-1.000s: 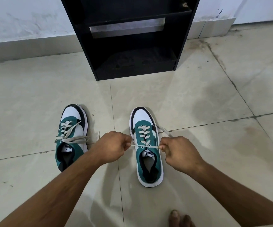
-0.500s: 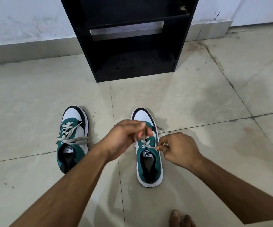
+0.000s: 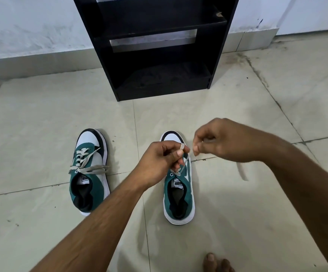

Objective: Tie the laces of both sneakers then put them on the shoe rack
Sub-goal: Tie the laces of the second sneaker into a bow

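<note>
Two green, white and black sneakers stand on the tiled floor, toes toward the rack. The left sneaker (image 3: pixel 89 171) has loose grey laces lying across its tongue. Above the right sneaker (image 3: pixel 179 195), my left hand (image 3: pixel 159 161) pinches one lace end, which loops over its fingertip and runs down to the top eyelets. My right hand (image 3: pixel 220 140) hovers just right of it, fingers curled and pinched on the other lace end near the left fingertips. The black shoe rack (image 3: pixel 159 46) stands against the wall behind the sneakers, its shelves bare.
Beige floor tiles with dark grout lines (image 3: pixel 277 103) surround the shoes. A white wall with a grey skirting (image 3: pixel 31 61) runs behind the rack. My bare toes (image 3: pixel 216 262) show at the bottom edge.
My right hand has risen from beside the sneaker's tongue and moved up over its toe. My left hand has stayed over the laces, now with the lace looped on a fingertip.
</note>
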